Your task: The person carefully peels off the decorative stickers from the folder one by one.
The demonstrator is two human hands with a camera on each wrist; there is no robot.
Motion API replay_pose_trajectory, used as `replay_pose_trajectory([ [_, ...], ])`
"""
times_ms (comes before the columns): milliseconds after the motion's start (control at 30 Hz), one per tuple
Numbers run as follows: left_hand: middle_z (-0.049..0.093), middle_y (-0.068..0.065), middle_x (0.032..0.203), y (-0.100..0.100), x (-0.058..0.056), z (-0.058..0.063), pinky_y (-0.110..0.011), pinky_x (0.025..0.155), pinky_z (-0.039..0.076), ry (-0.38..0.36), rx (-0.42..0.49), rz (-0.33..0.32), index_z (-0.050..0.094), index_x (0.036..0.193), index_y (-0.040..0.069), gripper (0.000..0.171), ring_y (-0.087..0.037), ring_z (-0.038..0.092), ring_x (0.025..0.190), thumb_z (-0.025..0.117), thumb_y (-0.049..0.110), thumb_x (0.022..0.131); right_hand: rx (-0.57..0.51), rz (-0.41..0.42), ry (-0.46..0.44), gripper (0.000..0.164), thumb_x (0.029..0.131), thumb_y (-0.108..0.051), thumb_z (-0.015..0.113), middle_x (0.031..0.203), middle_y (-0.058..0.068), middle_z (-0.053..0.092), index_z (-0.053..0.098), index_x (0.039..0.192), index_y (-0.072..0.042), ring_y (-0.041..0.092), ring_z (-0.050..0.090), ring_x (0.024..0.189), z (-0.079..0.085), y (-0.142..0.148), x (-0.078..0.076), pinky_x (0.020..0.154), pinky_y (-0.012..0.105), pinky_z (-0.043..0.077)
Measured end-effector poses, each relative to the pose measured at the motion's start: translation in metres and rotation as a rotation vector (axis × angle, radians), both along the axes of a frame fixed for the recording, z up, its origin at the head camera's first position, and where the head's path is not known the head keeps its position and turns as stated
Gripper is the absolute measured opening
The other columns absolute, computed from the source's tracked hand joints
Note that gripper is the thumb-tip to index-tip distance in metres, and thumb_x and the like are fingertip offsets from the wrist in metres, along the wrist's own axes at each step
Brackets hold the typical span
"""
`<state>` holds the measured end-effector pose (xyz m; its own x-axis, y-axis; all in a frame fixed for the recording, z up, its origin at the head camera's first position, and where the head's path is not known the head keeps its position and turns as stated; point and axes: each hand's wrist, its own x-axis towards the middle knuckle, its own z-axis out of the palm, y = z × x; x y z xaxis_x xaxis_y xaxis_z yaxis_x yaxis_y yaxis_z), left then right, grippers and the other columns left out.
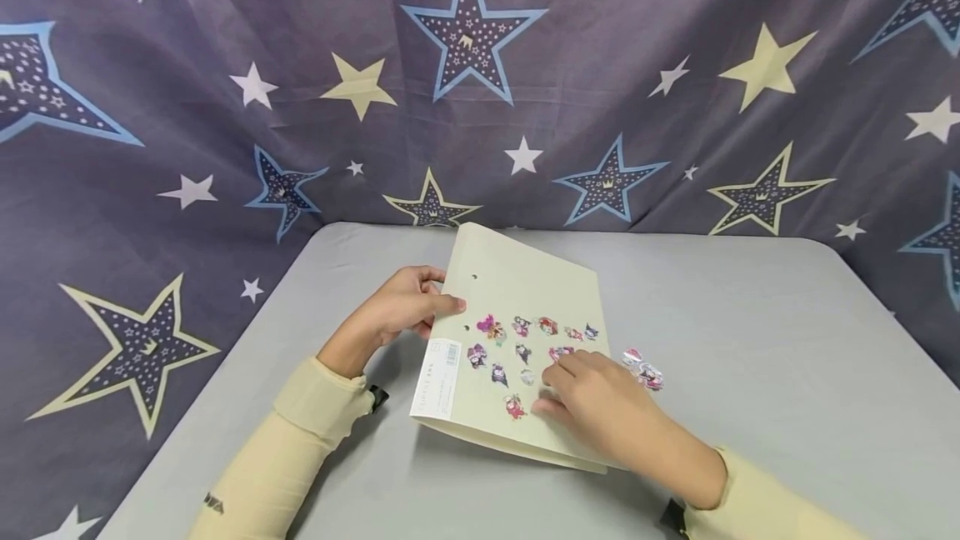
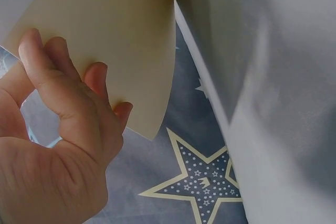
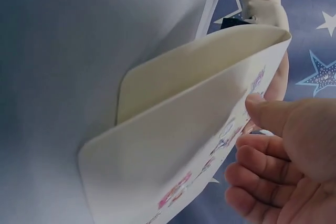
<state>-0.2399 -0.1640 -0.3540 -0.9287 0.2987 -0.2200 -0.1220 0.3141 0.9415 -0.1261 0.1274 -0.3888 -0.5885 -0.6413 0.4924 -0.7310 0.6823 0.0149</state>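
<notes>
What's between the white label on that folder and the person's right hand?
Several small cartoon stickers on the folder lie between the white label and the right hand; the head view shows this.

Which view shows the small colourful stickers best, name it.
The head view: most of the small colourful character stickers on the cream rectangular folder show clearly. The right wrist view shows some, steeply slanted; the left wrist view shows none.
</notes>
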Motion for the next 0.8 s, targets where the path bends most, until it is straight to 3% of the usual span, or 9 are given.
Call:
replay_pose_trajectory([
  [133,0.066,-0.010,0.083,0.002,-0.001,0.001,-0.026,0.047,0.056,0.006,-0.001,-0.011,0.049,0.136,-0.005,0.057,-0.019,0.070,0.063,0.076,0.009,0.088,-0.019,0.047,0.026,0.029,0.082,-0.034,0.086,0.080,-0.003,0.063,0.069,0.088,-0.010,0.014,0.057,0.072,0.001,-0.003,0.003,0.068,0.030,0.054],
  [333,0.064,-0.008,0.079,0.001,0.001,0.002,-0.025,0.045,0.055,0.010,0.000,-0.007,0.048,0.137,-0.006,0.059,-0.017,0.069,0.061,0.076,0.009,0.088,-0.027,0.098,-0.075,0.028,0.090,-0.038,0.078,0.082,-0.006,0.062,0.070,0.091,-0.012,0.010,0.057,0.075,0.008,-0.010,0.007,0.070,0.027,0.054],
  [500,0.062,-0.007,0.079,0.001,0.001,0.000,-0.025,0.045,0.055,0.012,0.006,-0.014,0.047,0.137,-0.007,0.059,-0.015,0.067,0.059,0.076,0.009,0.088,-0.014,0.120,-0.106,0.022,0.091,-0.032,0.079,0.077,-0.007,0.057,0.069,0.090,-0.012,0.008,0.048,0.069,0.014,-0.018,0.009,0.063,0.023,0.047],
  [800,0.065,-0.009,0.081,0.001,0.002,0.001,-0.024,0.045,0.054,0.018,-0.003,-0.011,0.048,0.136,-0.007,0.058,-0.016,0.067,0.059,0.077,0.009,0.088,0.022,0.089,-0.100,0.020,0.088,-0.026,0.081,0.077,-0.006,0.057,0.067,0.087,-0.012,0.009,0.047,0.068,0.015,-0.027,0.014,0.062,0.023,0.045],
])
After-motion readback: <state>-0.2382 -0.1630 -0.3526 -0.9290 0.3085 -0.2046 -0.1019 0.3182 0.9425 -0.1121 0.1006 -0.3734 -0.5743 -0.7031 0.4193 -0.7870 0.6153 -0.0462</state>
